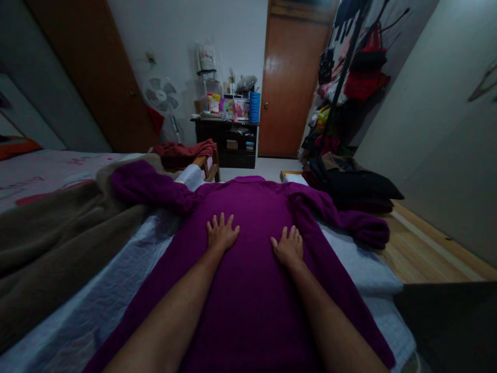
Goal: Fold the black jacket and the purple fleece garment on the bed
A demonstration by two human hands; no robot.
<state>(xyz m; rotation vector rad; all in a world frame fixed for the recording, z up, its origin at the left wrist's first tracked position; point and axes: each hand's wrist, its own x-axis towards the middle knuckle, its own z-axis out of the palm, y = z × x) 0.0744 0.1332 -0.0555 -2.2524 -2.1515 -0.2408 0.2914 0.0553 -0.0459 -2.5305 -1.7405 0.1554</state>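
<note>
A long purple garment (252, 290) lies spread out in front of me, its collar at the far end and a sleeve reaching out to each side. My left hand (222, 233) rests flat on its upper left part with the fingers spread. On the upper right part lies my right hand (288, 246), palm down, fingers stretched out and slightly apart. Neither hand grips the cloth. Under the garment is a pale quilted cover (132, 280).
A brown blanket (70, 233) lies at the left. Folded dark clothes (349, 181) are stacked at the right on a wooden surface (419, 248). Beyond stand a chair with red cloth (186, 149), a fan (162, 96), a dark cabinet (205, 135) and a door (287, 88).
</note>
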